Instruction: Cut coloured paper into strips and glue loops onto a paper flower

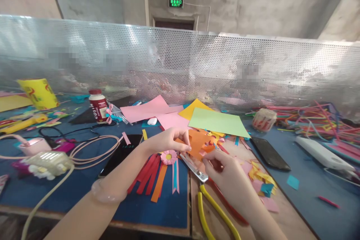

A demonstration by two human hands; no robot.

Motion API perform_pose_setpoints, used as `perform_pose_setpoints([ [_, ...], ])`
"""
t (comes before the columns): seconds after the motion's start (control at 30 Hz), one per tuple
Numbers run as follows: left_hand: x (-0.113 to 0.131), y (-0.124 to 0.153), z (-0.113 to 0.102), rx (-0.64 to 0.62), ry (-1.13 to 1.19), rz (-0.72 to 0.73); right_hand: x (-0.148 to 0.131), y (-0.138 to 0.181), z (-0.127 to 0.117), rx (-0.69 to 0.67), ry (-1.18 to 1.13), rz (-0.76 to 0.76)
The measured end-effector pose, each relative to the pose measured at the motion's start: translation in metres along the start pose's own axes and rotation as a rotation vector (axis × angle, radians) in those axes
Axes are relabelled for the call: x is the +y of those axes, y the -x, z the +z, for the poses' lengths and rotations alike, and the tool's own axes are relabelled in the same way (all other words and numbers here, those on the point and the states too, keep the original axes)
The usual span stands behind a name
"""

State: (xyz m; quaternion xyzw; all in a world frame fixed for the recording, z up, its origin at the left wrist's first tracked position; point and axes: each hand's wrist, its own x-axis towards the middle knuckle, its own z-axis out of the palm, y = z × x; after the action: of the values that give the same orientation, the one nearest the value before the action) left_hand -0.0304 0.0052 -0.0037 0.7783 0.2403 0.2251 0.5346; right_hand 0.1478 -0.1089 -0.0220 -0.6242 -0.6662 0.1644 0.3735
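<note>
- Near: The yellow-handled tool [203, 178] lies on the work surface with its metal end pointing toward the hands. A red handle [229, 204] lies beside it. Neither is gripped.
- Hands: The left hand [171, 140] and right hand [223, 168] are apart from each other. Thumb and fingers of the left are closed on the orange paper [197, 143]; those of the right appear pinched at its lower right edge.
- Work piece: The orange paper is held above the surface, between the hands. Its shaping appears incomplete.
- Done: The pink flower [168, 156] appears formed, with a yellow centre. Red strips [148, 174] and an orange strip [159, 183] lie cut beside it.
- Left: Whether these strips are fixed to the flower cannot be told.
- Far: A green sheet [219, 122], a yellow sheet [194, 108] and pink sheets [149, 109] lie beyond the hands, apparently largely uncut stock.
</note>
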Motion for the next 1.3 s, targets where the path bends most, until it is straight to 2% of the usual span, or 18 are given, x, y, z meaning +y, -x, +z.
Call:
perform_pose_setpoints([
  [0.17, 0.001, 0.001, 0.0, 0.006, 0.03, 0.04, 0.01, 0.004, -0.004, 0.069, 0.133, -0.03],
  [0.27, 0.002, 0.001, -0.008, 0.102, 0.075, 0.077, 0.032, 0.01, -0.025, 0.182, 0.266, -0.062],
  [0.33, 0.001, 0.001, -0.014, 0.153, 0.117, 0.085, 0.05, 0.014, -0.044, 0.201, 0.368, -0.093],
  [0.4, 0.0, -0.001, -0.017, 0.192, 0.133, 0.071, 0.067, 0.017, -0.061, 0.124, 0.485, -0.112],
  [0.53, -0.003, -0.005, -0.014, 0.226, 0.099, -0.003, 0.083, 0.018, -0.078, -0.186, 0.59, -0.084],
  [0.6, -0.005, -0.007, -0.012, 0.239, 0.086, -0.022, 0.089, 0.017, -0.086, -0.218, 0.59, -0.004],
  [0.7, -0.008, -0.008, -0.013, 0.274, 0.079, -0.034, 0.118, 0.023, -0.104, -0.077, 0.572, 0.076],
  [0.8, -0.01, -0.009, -0.014, 0.285, 0.072, -0.035, 0.17, 0.042, -0.117, 0.113, 0.641, 0.062],
  [0.87, -0.01, -0.01, -0.014, 0.282, 0.073, -0.026, 0.201, 0.058, -0.112, 0.134, 0.759, -0.033],
  [0.93, -0.01, -0.011, -0.013, 0.289, 0.077, -0.025, 0.217, 0.07, -0.097, 0.11, 0.758, -0.042],
  [1.0, -0.009, -0.012, -0.012, 0.298, 0.082, -0.032, 0.214, 0.075, -0.08, 0.11, 0.674, 0.045],
  [1.03, -0.009, -0.012, -0.012, 0.299, 0.085, -0.037, 0.208, 0.075, -0.074, 0.135, 0.597, 0.111],
  [1.1, -0.009, -0.012, -0.012, 0.303, 0.09, -0.047, 0.193, 0.07, -0.066, 0.103, 0.496, 0.16],
  [1.2, -0.009, -0.012, -0.012, 0.321, 0.094, -0.052, 0.175, 0.061, -0.065, 0.105, 0.395, 0.208],
  [1.3, -0.009, -0.012, -0.013, 0.332, 0.119, -0.023, 0.169, 0.05, -0.067, 0.076, 0.288, 0.209],
])
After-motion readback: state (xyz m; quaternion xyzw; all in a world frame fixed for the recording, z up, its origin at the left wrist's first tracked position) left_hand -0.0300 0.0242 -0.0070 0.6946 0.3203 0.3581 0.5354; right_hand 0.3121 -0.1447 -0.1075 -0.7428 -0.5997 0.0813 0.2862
